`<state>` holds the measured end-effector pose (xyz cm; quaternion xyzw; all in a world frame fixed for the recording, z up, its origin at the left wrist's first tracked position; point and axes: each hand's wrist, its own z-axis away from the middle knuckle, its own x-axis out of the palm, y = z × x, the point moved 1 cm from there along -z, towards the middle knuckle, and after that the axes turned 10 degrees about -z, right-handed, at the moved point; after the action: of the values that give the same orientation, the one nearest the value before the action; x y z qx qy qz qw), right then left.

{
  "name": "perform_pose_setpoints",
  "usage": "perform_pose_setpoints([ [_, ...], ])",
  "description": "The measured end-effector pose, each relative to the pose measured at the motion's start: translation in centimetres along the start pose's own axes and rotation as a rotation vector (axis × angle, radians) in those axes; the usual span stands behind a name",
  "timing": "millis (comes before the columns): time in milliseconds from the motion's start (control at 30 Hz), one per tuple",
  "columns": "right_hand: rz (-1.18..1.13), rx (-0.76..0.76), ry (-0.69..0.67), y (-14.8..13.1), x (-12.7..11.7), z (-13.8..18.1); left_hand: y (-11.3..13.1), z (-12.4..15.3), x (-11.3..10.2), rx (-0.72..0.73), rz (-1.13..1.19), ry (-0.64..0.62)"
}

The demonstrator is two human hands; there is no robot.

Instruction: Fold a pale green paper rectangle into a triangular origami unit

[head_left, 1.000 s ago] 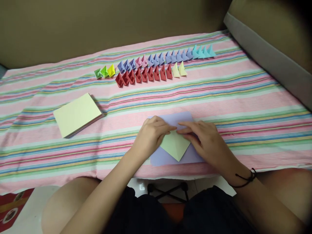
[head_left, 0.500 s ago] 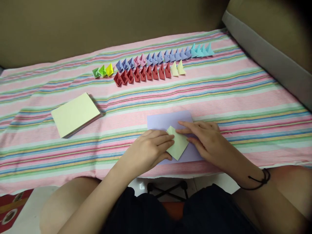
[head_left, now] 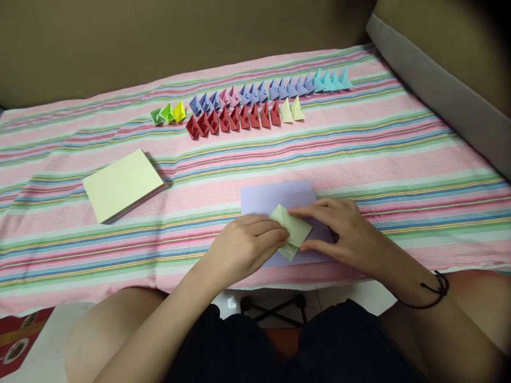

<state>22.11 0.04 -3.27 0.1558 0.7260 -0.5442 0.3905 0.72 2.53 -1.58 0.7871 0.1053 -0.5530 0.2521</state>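
A striped cloth (head_left: 215,170) in pink, white, green and blue spreads across most of the view, and clock directions here run from the view's middle. At five o'clock a lilac sheet (head_left: 275,194) lies flat on it, near the cloth's front edge. A stack of paper (head_left: 123,186), pale yellow on top, sits at nine o'clock, turned at an angle. The right hand (head_left: 345,234), at four o'clock, has its thumb and forefinger spread wide along the right edges of a folded pale green paper (head_left: 297,231). The left hand (head_left: 251,242), at six o'clock, lays close-set fingers over that paper's left side; whether it pinches I cannot tell. The paper rests on the lilac sheet, a flap edge crossing near its bottom corner. Small folded pieces stand beyond: a purple, pink and turquoise row (head_left: 261,93) around twelve o'clock, a red row (head_left: 235,118) at eleven with two pale yellow pieces (head_left: 296,110) at its right end, and a green-to-yellow trio (head_left: 167,114) at ten
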Motion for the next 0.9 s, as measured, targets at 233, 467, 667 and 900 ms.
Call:
perform_pose_setpoints([
  [233,-0.025,0.01,-0.056,-0.5,-0.6,-0.1,-0.4,0.0,-0.1,-0.17,0.249,-0.02],
  [467,-0.003,0.013,-0.035,-0.2,-0.2,0.1,-0.3,0.2,0.6,-0.144,0.155,-0.035],
  [667,-0.024,-0.02,-0.011,0.0,-0.2,0.1,-0.3,0.0,0.2,-0.207,0.228,-0.001],
  [900,-0.06,0.026,0.108,-0.7,0.6,-0.3,0.4,-0.2,0.6,-0.484,0.176,0.04],
])
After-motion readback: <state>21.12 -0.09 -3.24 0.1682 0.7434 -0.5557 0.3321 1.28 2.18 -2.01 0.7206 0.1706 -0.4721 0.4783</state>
